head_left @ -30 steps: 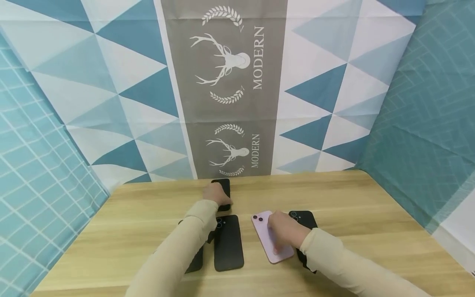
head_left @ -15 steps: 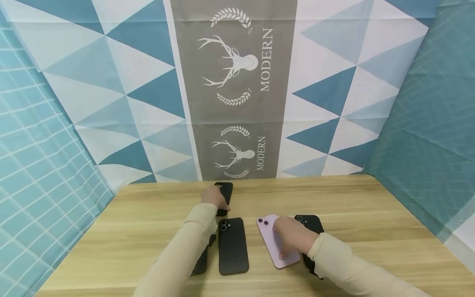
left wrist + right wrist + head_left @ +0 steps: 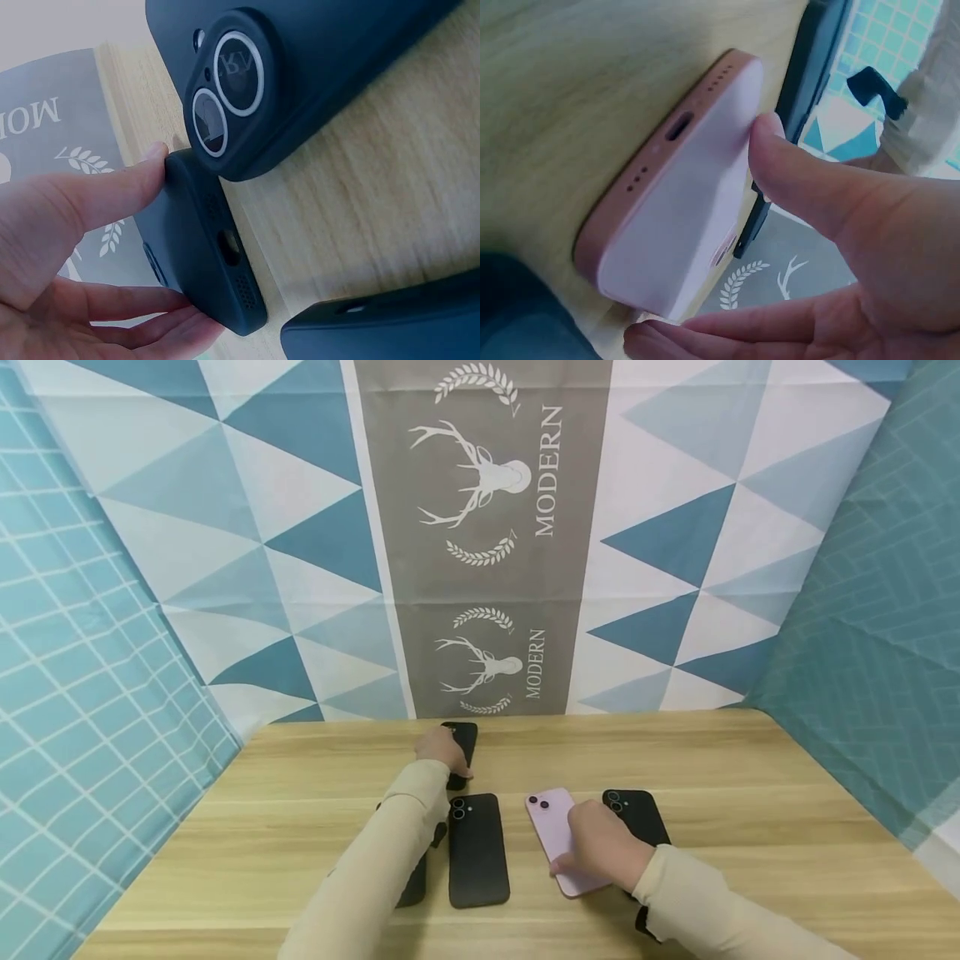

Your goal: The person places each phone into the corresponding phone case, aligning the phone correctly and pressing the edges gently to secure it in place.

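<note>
On the wooden counter (image 3: pixel 300 810), the person's left hand (image 3: pixel 442 750) reaches to the far edge and grips a small black phone case (image 3: pixel 462 739); the left wrist view shows the thumb along one long edge and the fingers (image 3: pixel 142 304) curled under the other, so the case is clamped between them and tipped up on its side. Just nearer lies a black phone (image 3: pixel 477 850) flat on its face, twin camera lenses up, and beside it, partly hidden by the left sleeve (image 3: pixel 375 868), another dark case (image 3: pixel 414 885). The right hand (image 3: pixel 600 852) holds a pink phone (image 3: pixel 551 827) that lies back-up toward the right; in the right wrist view the thumb presses one long side and the fingers (image 3: pixel 705 334) wrap the other, gripping it with its near end lifted slightly. Touching or just behind the pink phone's right side sits one more black phone (image 3: pixel 637 814). A patterned cloth (image 3: pixel 487 527) with a deer emblem hangs behind.
</note>
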The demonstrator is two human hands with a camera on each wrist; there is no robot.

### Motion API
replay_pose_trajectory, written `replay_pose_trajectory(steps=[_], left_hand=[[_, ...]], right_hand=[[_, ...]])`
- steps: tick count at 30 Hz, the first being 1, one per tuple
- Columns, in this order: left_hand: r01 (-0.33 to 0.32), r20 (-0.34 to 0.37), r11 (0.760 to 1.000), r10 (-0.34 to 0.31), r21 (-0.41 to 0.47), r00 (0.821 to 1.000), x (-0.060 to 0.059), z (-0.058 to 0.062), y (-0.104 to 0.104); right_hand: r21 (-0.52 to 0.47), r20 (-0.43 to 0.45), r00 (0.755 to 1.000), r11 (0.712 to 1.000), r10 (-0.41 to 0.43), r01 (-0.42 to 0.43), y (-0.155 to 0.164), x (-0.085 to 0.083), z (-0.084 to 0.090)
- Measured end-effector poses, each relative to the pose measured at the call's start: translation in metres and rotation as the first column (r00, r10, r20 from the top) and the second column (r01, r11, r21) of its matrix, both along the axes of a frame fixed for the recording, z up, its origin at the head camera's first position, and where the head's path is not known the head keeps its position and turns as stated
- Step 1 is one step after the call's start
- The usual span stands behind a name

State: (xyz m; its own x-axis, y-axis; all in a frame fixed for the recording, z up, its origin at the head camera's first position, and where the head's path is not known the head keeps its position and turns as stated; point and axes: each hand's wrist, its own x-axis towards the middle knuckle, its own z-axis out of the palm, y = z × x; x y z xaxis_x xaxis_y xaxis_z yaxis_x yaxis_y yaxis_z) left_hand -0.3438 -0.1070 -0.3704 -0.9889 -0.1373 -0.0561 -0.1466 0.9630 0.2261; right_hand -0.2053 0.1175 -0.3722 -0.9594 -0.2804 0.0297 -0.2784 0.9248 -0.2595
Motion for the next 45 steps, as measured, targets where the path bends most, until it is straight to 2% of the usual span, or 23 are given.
replay_pose_trajectory(steps=[10, 18, 22, 24, 27, 31, 34, 41, 45], left_hand=[[-0.027, 0.000, 0.999, 0.027, 0.035, 1.000, 0.001, 0.006, -0.006], [-0.027, -0.009, 0.999, 0.027, 0.016, 1.000, 0.004, 0.004, -0.006], [-0.041, 0.004, 0.999, 0.041, -0.006, 0.999, 0.002, 0.002, -0.007], [-0.046, 0.019, 0.998, 0.047, -0.029, 0.999, -0.003, -0.002, -0.006], [-0.045, 0.019, 0.997, 0.047, -0.066, 0.999, -0.016, -0.015, -0.005], [-0.044, -0.005, 0.996, 0.044, -0.076, 0.999, -0.028, -0.030, -0.001], [-0.047, 0.003, 0.998, 0.047, -0.042, 0.999, -0.025, -0.025, 0.003], [-0.046, -0.014, 0.999, 0.047, 0.015, 0.999, -0.002, -0.004, 0.006], [-0.053, -0.022, 0.998, 0.053, 0.017, 0.998, 0.004, -0.001, 0.002]], right_hand=[[0.018, -0.021, 1.000, 1.000, -0.006, 0.006, -0.007, 0.000, 0.002], [0.055, 0.043, 0.999, 0.998, -0.022, 0.020, -0.006, -0.003, -0.002], [0.029, 0.085, 0.996, 1.000, -0.014, 0.011, -0.006, -0.005, -0.004], [0.008, 0.099, 0.995, 1.000, -0.014, 0.014, -0.005, -0.005, -0.005], [-0.019, 0.106, 0.994, 1.000, -0.022, 0.024, -0.002, -0.005, -0.008], [-0.055, 0.098, 0.995, 0.998, -0.033, 0.039, 0.004, -0.004, -0.009], [-0.089, 0.086, 0.996, 0.995, -0.028, 0.036, 0.006, -0.004, -0.006], [-0.174, 0.069, 0.997, 0.984, -0.028, 0.040, 0.005, -0.007, 0.004], [-0.183, 0.067, 0.998, 0.983, -0.015, 0.027, 0.004, -0.008, 0.007]])
